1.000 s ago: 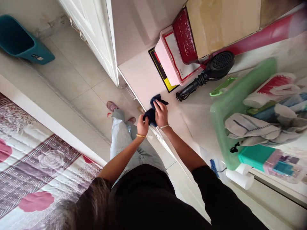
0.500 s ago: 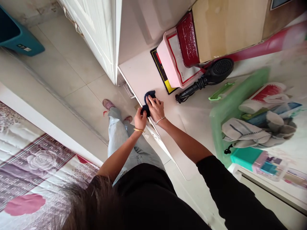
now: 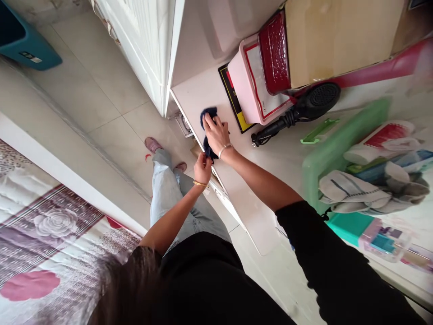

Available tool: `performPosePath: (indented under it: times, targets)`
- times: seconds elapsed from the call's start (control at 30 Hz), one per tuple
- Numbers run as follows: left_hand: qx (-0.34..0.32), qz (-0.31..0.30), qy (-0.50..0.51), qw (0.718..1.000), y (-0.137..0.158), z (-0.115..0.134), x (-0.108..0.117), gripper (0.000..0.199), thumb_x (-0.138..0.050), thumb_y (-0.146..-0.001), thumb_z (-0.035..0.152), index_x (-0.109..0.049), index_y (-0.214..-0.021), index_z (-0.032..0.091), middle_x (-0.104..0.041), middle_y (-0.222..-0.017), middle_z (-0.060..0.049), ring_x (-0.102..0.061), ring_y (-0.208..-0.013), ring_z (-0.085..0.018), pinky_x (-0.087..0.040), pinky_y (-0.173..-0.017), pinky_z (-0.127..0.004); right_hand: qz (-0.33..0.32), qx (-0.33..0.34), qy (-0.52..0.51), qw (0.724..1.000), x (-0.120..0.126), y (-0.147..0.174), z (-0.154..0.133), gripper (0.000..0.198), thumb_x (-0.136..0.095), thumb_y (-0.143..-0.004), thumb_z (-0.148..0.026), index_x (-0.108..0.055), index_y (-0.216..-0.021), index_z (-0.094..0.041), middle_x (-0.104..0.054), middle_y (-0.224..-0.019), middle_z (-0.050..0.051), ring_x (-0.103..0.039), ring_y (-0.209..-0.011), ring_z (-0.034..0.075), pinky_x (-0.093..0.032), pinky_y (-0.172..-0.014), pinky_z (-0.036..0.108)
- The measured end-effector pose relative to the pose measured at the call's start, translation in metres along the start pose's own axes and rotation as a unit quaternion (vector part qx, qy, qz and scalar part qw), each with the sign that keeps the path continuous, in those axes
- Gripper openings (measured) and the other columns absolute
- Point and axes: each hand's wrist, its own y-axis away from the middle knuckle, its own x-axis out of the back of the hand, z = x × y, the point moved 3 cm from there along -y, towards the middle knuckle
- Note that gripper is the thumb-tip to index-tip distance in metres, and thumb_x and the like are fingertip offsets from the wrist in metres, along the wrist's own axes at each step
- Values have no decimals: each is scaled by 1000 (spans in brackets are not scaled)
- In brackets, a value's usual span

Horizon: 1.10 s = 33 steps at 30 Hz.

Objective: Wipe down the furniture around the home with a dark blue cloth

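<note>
A dark blue cloth lies on the white tabletop, stretched out close to its front edge. My right hand is on top of the cloth, its fingers bent over the far part and gripping it against the surface. At the table's edge my left hand is closed, with its fingertips pinching the near end of the same cloth. Part of the cloth is hidden under my right hand.
Beyond the cloth stand a pink bin, a dark red box and a cardboard box. A black hair dryer lies beside them. A green basket holds cloths. An open drawer is below the edge.
My right hand has slid away from my left hand along the tabletop, drawing the cloth out longer. My left hand stays near the edge, slightly shifted.
</note>
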Motion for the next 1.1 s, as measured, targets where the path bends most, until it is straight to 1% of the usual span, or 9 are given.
performPosePath:
  times: [0.1, 0.2, 0.27, 0.37, 0.47, 0.6, 0.73, 0.9, 1.1]
  targets:
    - [3, 35, -7, 999, -5, 0, 10, 8, -52, -94, 27, -56, -94, 21, -59, -73, 1, -58, -64, -13, -50, -65, -25, 12, -6, -25, 1000, -2, -6, 2, 57, -25, -102, -5, -40, -156, -11, -42, -161, 13, -42, -129, 32, -44, -93, 49]
    - [-24, 92, -35, 995, -8, 5, 27, 8, -57, -91, 24, -63, -94, 20, -62, -98, -5, -60, -73, -11, -53, -72, -24, -20, -19, -62, 998, -14, 40, 7, 56, -30, -101, -7, -46, -154, -13, -47, -157, 13, -46, -126, 31, -44, -96, 48]
    - [-25, 96, -26, 995, -8, 7, 33, 8, -59, -91, 23, -66, -94, 19, -61, -108, -7, -61, -73, -10, -53, -70, -23, -32, -36, -86, 995, -22, 80, 10, 55, -37, -97, -8, -50, -150, -14, -51, -152, 16, -50, -122, 32, -47, -95, 46]
    - [24, 54, 40, 997, -11, 9, 31, 12, -55, -94, 26, -65, -98, 20, -64, -93, -3, -61, -64, -9, -51, -58, -22, -3, -84, -154, 984, -27, 109, 12, 54, -46, -92, -11, -54, -145, -12, -56, -138, 19, -54, -118, 31, -50, -96, 44]
    - [18, 78, 30, 996, -26, 20, 29, 7, -58, -93, 24, -64, -95, 20, -62, -78, 0, -61, -63, -11, -53, -62, -23, 73, -150, -243, 956, -25, 101, 8, 48, -54, -90, -21, -56, -137, -12, -55, -126, 18, -55, -116, 29, -50, -101, 43]
    - [-56, 161, -120, 978, -60, 45, 25, 7, -72, -81, 14, -66, -79, 18, -56, -88, -3, -59, -82, -14, -53, -90, -31, 151, -240, -301, 910, -25, 78, -3, 47, -63, -90, -36, -57, -132, -17, -52, -120, 15, -53, -117, 28, -47, -105, 43]
    - [-71, 204, -200, 956, -83, 63, 14, 12, -77, -77, 14, -66, -75, 18, -47, -96, -6, -54, -106, -23, -43, -108, -40, 185, -324, -322, 870, -34, 68, -13, 37, -59, -93, -37, -61, -124, -17, -51, -117, 14, -52, -116, 27, -46, -105, 43]
    - [-7, 246, -220, 944, -101, 79, -2, 15, -78, -75, 16, -64, -72, 20, -43, -103, -7, -49, -114, -28, -43, -106, -46, 168, -383, -323, 849, -44, 60, -20, 38, -53, -97, -41, -60, -126, -18, -48, -121, 16, -51, -119, 30, -48, -101, 47]
    - [32, 297, -195, 934, -105, 81, -9, 16, -80, -72, 18, -64, -69, 21, -42, -97, -5, -49, -109, -27, -45, -105, -47, 170, -396, -312, 847, -47, 53, -22, 39, -48, -100, -45, -60, -127, -20, -47, -121, 15, -50, -119, 30, -50, -96, 46]
